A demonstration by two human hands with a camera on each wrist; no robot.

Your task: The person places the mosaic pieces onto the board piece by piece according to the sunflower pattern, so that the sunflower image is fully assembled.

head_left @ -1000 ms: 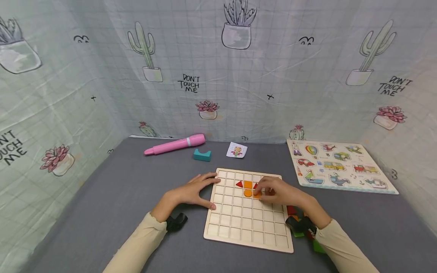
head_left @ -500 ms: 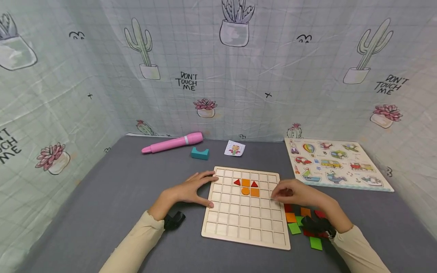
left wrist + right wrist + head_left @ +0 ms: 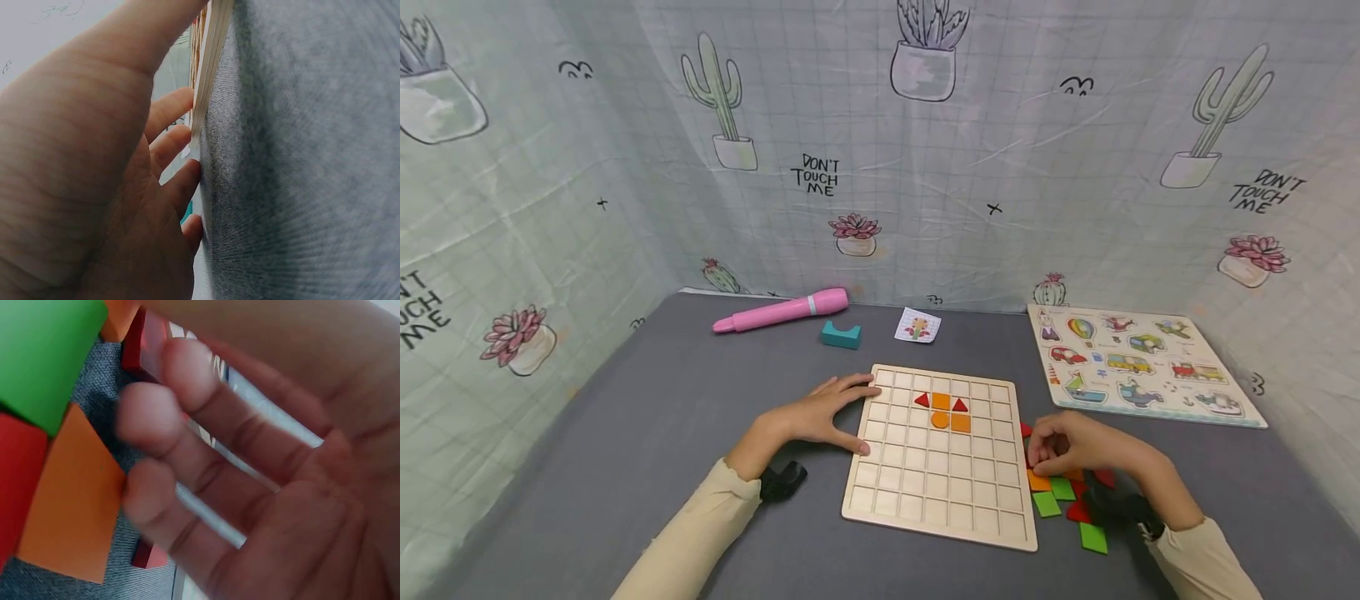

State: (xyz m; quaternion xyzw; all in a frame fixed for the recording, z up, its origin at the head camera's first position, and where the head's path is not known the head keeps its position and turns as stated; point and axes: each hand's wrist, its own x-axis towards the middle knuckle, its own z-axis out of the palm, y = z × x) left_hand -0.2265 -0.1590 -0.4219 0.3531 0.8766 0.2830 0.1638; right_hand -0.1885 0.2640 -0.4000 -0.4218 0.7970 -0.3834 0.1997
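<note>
A pale wooden grid board (image 3: 925, 492) lies flat on the grey table. Its upper cells carry two red triangles, one being the red triangle (image 3: 959, 406), an orange circle (image 3: 940, 420) and two orange squares, including the lower orange square (image 3: 960, 423). My left hand (image 3: 820, 414) is spread at the board's left edge, thumb and fingertips on the rim. To the right of the board, my right hand (image 3: 1075, 442) hovers low over loose tiles, its fingers loosely bent and nothing seen in them. A red tile (image 3: 142, 347) and an orange tile (image 3: 75, 497) lie by its fingertips.
Several loose tiles, such as a green tile (image 3: 1093, 537), spread beneath the right wrist. Behind the board are a pink pen-shaped object (image 3: 781, 312), a teal block (image 3: 841, 336) and a small pattern card (image 3: 917, 325). A picture puzzle board (image 3: 1138, 367) lies at back right.
My right hand has left the lower orange square and moved right, off the board, to the loose tiles. That square and the right red triangle are now uncovered. The left hand stays put.
</note>
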